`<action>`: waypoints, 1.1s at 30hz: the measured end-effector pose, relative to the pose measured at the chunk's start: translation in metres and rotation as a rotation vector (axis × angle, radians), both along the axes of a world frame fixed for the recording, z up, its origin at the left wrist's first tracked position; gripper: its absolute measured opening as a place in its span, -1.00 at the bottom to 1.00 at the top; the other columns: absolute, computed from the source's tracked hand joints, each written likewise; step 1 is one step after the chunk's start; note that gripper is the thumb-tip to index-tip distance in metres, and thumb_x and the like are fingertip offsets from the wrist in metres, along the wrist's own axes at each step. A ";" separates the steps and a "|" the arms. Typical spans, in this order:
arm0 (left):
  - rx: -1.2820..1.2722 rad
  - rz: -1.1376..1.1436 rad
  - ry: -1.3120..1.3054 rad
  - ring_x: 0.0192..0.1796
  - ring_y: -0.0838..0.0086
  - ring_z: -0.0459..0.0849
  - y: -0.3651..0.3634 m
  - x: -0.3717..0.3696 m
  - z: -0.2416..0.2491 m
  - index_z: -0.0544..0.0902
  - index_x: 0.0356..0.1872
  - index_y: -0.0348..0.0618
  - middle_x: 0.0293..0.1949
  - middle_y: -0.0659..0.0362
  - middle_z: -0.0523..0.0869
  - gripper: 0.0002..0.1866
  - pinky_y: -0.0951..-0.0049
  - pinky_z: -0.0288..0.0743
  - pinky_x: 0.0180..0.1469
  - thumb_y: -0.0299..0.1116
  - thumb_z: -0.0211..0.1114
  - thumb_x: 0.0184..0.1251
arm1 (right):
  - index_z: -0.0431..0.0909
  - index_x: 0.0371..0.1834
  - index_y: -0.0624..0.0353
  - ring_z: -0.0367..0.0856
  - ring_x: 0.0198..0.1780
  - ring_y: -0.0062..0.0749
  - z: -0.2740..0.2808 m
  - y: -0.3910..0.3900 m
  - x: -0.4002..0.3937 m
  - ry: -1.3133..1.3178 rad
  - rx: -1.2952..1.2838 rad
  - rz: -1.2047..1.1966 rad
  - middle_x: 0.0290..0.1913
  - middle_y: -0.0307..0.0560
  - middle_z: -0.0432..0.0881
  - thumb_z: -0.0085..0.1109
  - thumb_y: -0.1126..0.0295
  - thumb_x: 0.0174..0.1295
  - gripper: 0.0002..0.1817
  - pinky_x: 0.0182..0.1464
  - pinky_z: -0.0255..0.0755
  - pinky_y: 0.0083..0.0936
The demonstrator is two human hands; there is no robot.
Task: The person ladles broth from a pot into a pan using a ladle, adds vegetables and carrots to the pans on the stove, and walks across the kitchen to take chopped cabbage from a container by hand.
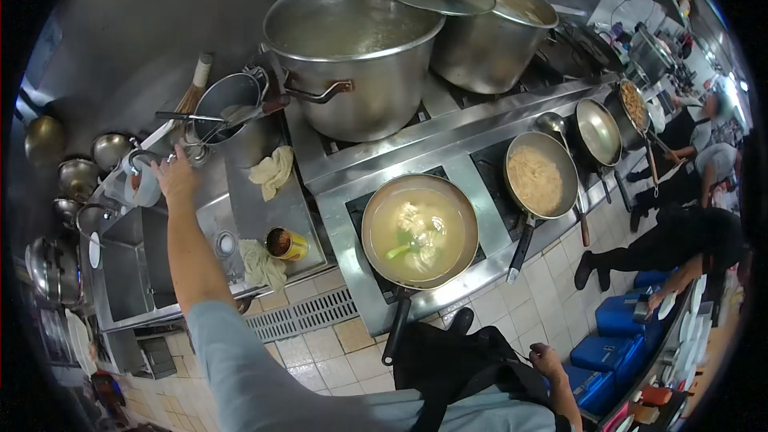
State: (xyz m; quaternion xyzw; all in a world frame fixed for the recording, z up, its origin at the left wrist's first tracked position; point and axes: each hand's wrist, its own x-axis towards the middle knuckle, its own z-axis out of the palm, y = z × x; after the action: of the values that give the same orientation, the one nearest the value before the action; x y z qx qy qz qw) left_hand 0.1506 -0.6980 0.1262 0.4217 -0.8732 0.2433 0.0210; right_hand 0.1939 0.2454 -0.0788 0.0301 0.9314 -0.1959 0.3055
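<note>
Left hand [174,176] is reaching out to the tap [142,162] over the sink [128,272], fingers seemingly curling on it; right hand [546,360] is hanging loose and empty. Two big stockpots [360,56] are towering nearby, a soup pan [419,230] is sitting closer, and a small tin [286,244] is standing beside a rag [262,266].

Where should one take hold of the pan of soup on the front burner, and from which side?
Probably by the long dark handle of the pan, coming from the floor side. The handle sticks out past the stove edge toward the person, away from the burner, and the pan is full of liquid, so wrap the fingers firmly and keep it level.
</note>
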 end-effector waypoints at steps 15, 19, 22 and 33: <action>0.104 -0.147 0.460 -0.14 0.08 0.76 0.072 0.116 0.062 0.51 0.25 -0.18 -0.23 -0.09 0.73 -0.60 0.14 0.58 -0.11 -0.17 -0.09 0.64 | 0.64 0.06 0.32 0.71 0.01 0.13 -0.026 -0.026 -0.020 -0.011 -0.162 0.172 -0.03 0.30 0.72 0.12 0.31 0.30 -0.63 0.04 0.58 -0.18; 0.429 -0.334 0.799 -0.49 0.69 0.28 0.148 0.198 0.090 0.66 0.00 -0.16 -0.50 0.37 0.44 -0.63 0.59 0.16 -0.44 -0.08 0.03 0.65 | 0.63 0.09 0.31 0.76 -0.05 0.03 -0.036 -0.038 -0.033 -0.070 -0.158 0.091 -0.04 0.25 0.74 0.15 0.37 0.28 -0.64 -0.01 0.62 -0.24; 0.621 -0.167 0.720 -0.37 0.57 0.44 0.245 0.220 0.110 0.62 -0.07 -0.30 -0.37 0.27 0.56 -0.56 0.48 0.34 -0.34 -0.08 -0.02 0.68 | 0.63 0.09 0.28 0.75 -0.01 0.04 -0.048 -0.031 -0.032 -0.111 -0.227 0.131 0.01 0.24 0.72 0.13 0.37 0.28 -0.65 0.04 0.61 -0.22; 0.662 -0.279 0.122 -0.26 -0.18 0.68 0.341 0.170 0.013 0.67 -0.29 -0.18 -0.38 -0.19 0.71 -0.58 -0.09 0.52 -0.23 -0.03 0.08 0.57 | 0.63 0.12 0.22 0.69 0.09 0.08 -0.068 -0.001 -0.023 -0.118 -0.181 0.185 0.03 0.20 0.72 0.11 0.32 0.29 -0.62 0.17 0.55 -0.18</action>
State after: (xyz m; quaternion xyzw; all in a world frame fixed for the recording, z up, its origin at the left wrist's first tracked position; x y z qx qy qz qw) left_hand 0.3208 -0.3574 0.1389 0.2962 -0.9509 -0.0834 -0.0317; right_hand 0.1710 0.2446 -0.1471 -0.0719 0.8890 -0.2480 0.3781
